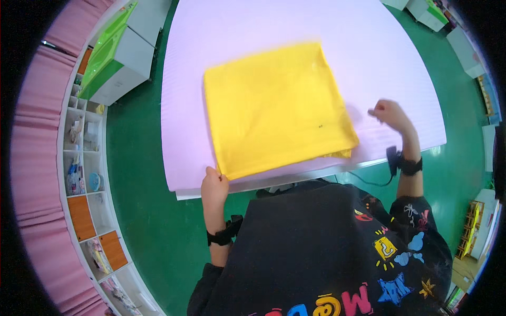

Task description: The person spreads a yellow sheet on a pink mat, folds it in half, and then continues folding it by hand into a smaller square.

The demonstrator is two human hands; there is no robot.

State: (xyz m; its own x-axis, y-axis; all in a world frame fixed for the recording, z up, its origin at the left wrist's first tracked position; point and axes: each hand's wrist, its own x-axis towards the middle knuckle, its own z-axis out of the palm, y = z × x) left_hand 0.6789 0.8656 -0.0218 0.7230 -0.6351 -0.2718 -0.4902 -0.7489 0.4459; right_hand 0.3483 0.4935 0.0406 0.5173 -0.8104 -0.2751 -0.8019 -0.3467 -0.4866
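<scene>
A folded yellow cloth (276, 108) lies on the pale lilac tabletop (247, 26), its near edge close to the table's front edge. At its near left corner my left hand (214, 184) pinches the fabric between thumb and fingers. My right hand (390, 114) is off to the right of the cloth, above the tabletop and apart from the fabric. Its fingers are curled in, slightly blurred, and nothing shows in them. Beneath the near right corner a bit of a lower layer sticks out. Black bands with small devices sit on both wrists.
Left of the table stand a white and green cabinet (124, 66) and a low white shelf unit (87, 174) with assorted items, before a pink curtain (39, 147). Green floor (139, 158) surrounds the table. A black cable (369, 183) hangs from the right wrist device.
</scene>
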